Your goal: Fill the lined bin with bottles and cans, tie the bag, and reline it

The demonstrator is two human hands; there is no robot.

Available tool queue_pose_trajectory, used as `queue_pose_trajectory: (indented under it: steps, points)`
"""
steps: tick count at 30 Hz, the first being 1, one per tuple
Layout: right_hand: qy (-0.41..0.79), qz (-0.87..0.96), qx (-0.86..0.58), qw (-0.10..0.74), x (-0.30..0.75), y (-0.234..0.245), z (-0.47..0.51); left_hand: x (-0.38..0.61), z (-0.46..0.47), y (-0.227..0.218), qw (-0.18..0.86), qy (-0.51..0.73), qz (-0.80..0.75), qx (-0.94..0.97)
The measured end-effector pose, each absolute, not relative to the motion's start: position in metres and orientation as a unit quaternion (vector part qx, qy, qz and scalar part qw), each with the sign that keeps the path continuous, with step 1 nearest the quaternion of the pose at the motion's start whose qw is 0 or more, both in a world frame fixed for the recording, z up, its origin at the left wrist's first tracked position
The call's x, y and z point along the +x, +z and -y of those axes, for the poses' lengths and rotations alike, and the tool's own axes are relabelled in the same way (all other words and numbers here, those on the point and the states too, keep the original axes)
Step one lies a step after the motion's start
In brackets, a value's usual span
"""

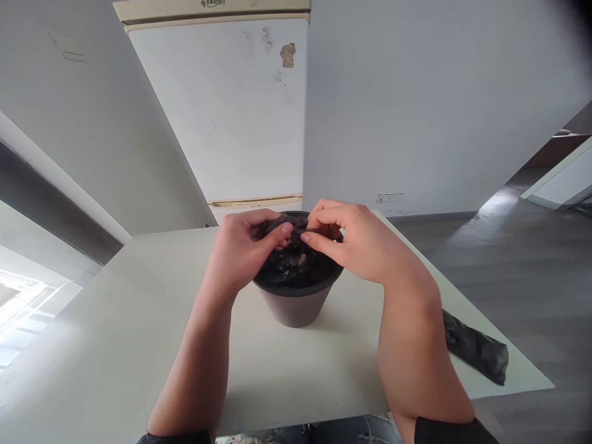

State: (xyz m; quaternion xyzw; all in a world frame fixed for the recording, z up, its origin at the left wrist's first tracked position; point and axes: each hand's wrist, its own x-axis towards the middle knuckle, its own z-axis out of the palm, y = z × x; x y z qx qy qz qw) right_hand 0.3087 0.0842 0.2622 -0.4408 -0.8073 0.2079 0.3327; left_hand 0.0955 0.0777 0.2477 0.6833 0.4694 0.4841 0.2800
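Currently, left hand [245,246] has thumb and fingers pinched on the black plastic bag [292,264], over the bin's mouth; right hand [349,237] pinches same bag, just beside. Bag lies inside the bin [298,306]. Under bin: white table [148,345]. Right of bin, well apart: black plastic roll [476,348]. Behind bin: fridge [226,111].
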Motion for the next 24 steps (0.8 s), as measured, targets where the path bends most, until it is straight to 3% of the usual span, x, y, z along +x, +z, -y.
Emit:
queue_pose_trajectory:
  steps: [8, 24]
  points:
    - [0.232, 0.789, -0.494, 0.282, 0.316, 0.262, -0.086, 0.085, -0.085, 0.247, 0.308, 0.546, -0.447, 0.639]
    - [0.153, 0.75, -0.57, 0.299, 0.33, 0.252, -0.095, 0.062, -0.096, 0.246, 0.24, 0.559, -0.49, 0.625]
